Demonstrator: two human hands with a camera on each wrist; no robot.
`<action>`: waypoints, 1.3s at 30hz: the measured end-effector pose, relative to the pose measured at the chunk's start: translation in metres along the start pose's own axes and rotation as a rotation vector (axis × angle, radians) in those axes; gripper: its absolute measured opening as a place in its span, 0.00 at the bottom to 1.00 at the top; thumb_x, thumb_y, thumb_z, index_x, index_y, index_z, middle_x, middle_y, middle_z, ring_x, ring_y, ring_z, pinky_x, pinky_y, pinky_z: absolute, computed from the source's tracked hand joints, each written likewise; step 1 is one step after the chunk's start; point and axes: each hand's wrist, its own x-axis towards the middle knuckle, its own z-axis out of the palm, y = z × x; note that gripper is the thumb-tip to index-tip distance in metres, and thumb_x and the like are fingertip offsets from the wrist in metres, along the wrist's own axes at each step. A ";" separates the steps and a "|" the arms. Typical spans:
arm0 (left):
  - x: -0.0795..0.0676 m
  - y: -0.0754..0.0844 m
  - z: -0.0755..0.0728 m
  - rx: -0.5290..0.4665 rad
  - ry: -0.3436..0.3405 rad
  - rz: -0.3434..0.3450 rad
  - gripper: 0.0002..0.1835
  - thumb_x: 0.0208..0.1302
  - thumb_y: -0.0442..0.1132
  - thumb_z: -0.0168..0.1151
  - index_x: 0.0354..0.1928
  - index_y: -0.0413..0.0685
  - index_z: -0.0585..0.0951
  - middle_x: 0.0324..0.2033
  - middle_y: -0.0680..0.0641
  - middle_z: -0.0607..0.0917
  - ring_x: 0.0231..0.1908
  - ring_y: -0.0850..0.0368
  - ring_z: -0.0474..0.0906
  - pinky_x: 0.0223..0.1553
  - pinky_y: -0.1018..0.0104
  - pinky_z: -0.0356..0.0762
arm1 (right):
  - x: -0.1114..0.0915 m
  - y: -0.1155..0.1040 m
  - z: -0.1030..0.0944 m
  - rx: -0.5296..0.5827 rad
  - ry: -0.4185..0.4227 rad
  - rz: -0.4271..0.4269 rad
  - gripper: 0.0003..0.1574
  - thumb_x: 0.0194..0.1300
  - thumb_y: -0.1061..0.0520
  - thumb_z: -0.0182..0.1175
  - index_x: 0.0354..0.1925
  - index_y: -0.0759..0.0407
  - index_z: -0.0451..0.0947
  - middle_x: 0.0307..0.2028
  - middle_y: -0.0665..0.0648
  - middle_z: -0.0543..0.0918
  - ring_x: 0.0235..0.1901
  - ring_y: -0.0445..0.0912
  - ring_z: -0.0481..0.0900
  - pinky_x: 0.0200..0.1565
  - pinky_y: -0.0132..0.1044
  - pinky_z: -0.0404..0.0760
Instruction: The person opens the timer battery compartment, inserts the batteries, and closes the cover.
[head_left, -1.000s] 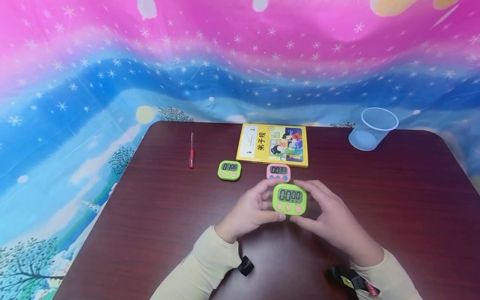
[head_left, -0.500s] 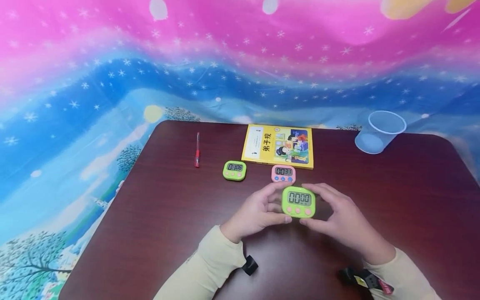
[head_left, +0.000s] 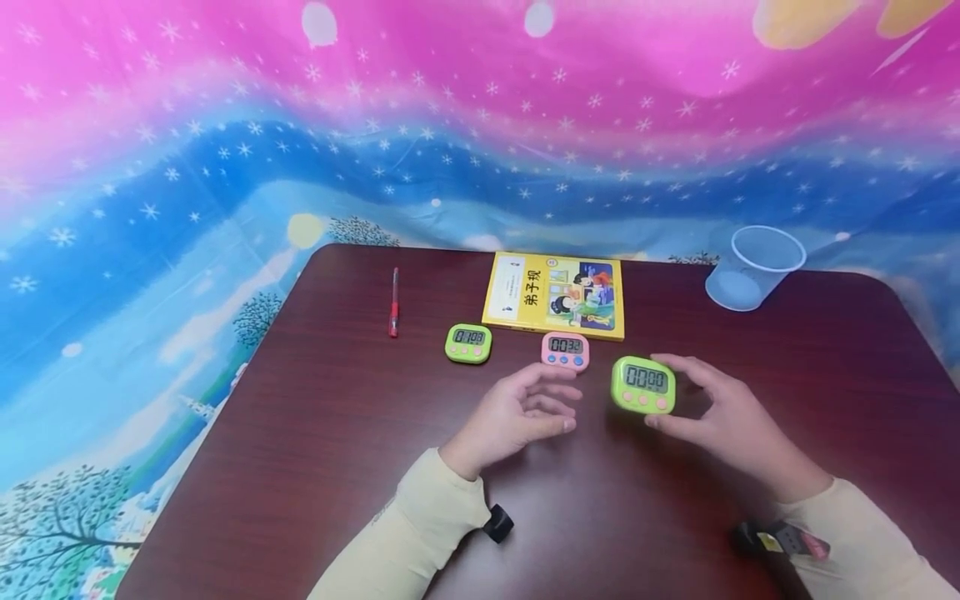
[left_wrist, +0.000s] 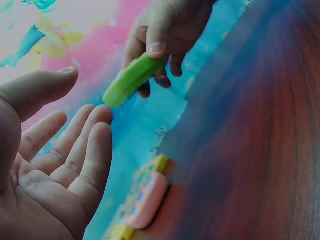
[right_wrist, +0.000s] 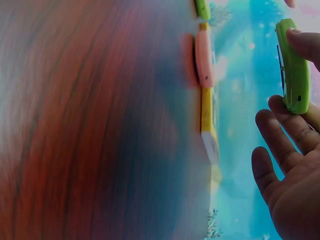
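Note:
A green digital timer [head_left: 643,386] reading 00:00 is held up off the table by my right hand [head_left: 723,421], which pinches its right side between thumb and index finger. In the right wrist view the same timer [right_wrist: 294,70] appears edge-on, the thumb on one end and the other fingers spread below. My left hand [head_left: 521,417] holds nothing; its fingers are loosely bent, palm facing the timer, with a gap between. Just beyond the left fingertips lies a pink timer [head_left: 566,352] with blue buttons. Another green timer [head_left: 468,343] lies to its left, its display running.
A yellow picture book [head_left: 555,296] lies behind the timers. To the left is a red pen [head_left: 394,304]. A clear plastic cup [head_left: 753,267] stands at the back right of the dark wooden table [head_left: 300,417]. A patterned cloth [head_left: 450,150] hangs behind.
My right hand has moved right with the green timer, away from my left hand. My left hand has let go of it. The pink timer's display has advanced from 31 to 32.

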 end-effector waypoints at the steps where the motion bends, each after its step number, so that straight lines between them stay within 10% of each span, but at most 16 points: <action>1: 0.004 -0.003 0.002 0.015 0.016 -0.001 0.29 0.60 0.27 0.70 0.64 0.45 0.75 0.55 0.35 0.82 0.45 0.55 0.85 0.47 0.63 0.85 | 0.001 0.002 -0.001 -0.007 -0.002 0.008 0.49 0.49 0.50 0.81 0.67 0.55 0.72 0.55 0.58 0.80 0.44 0.53 0.76 0.34 0.37 0.84; 17: 0.085 -0.014 0.053 0.420 0.044 -0.095 0.36 0.56 0.39 0.77 0.67 0.55 0.73 0.48 0.58 0.85 0.33 0.70 0.82 0.29 0.71 0.84 | 0.008 0.032 -0.014 -0.040 -0.030 0.036 0.51 0.52 0.45 0.79 0.69 0.57 0.70 0.50 0.61 0.83 0.41 0.54 0.80 0.36 0.35 0.83; 32: 0.120 -0.033 0.090 0.589 0.171 -0.164 0.33 0.62 0.43 0.73 0.69 0.62 0.74 0.53 0.60 0.82 0.48 0.69 0.78 0.54 0.75 0.77 | 0.015 0.071 -0.025 -0.069 -0.027 0.071 0.49 0.53 0.45 0.79 0.66 0.62 0.71 0.56 0.66 0.76 0.57 0.65 0.71 0.53 0.66 0.70; 39: 0.133 -0.038 0.103 0.691 0.186 -0.189 0.33 0.64 0.45 0.71 0.70 0.60 0.73 0.56 0.57 0.79 0.53 0.68 0.73 0.58 0.76 0.73 | 0.017 0.087 -0.028 -0.119 -0.003 0.037 0.47 0.52 0.48 0.79 0.64 0.65 0.73 0.50 0.63 0.76 0.49 0.60 0.74 0.47 0.42 0.74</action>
